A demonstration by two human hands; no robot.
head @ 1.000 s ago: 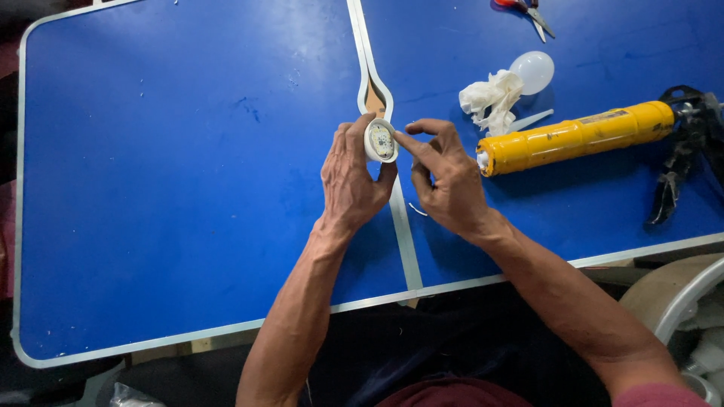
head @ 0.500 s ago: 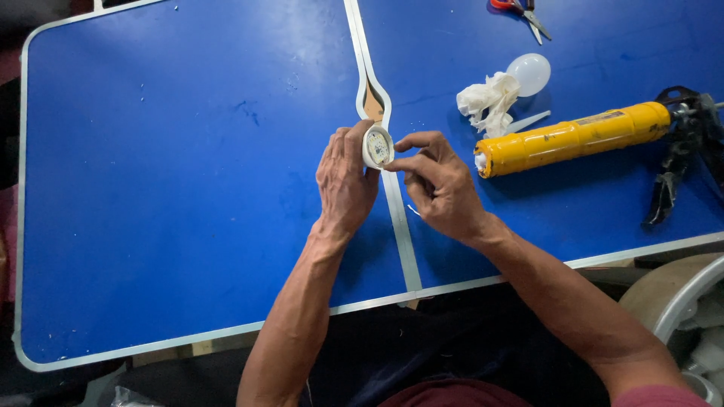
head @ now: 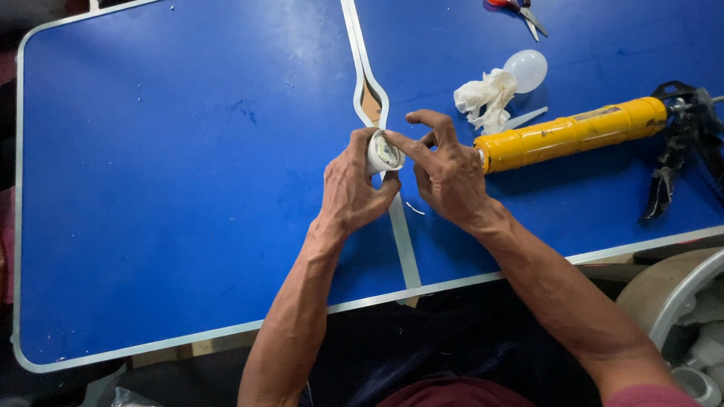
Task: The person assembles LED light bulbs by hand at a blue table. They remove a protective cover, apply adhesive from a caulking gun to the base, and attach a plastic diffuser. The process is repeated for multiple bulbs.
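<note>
Two hands meet at the centre of the frame, over the white seam of the blue folding table [head: 166,196]. Your left hand [head: 351,188] is closed around a small white round part [head: 383,153] — its open face looks up, and the inside is too small to tell. Your right hand [head: 445,169] touches the rim of this part with thumb and forefinger, the other fingers half spread. Just right of your right hand lies a yellow caulking gun [head: 573,134], its black handle at the right edge. Above it — a crumpled white cloth [head: 483,96] touching a white bulb dome [head: 526,70]. Red-handled scissors [head: 520,9] are at the top edge.
</note>
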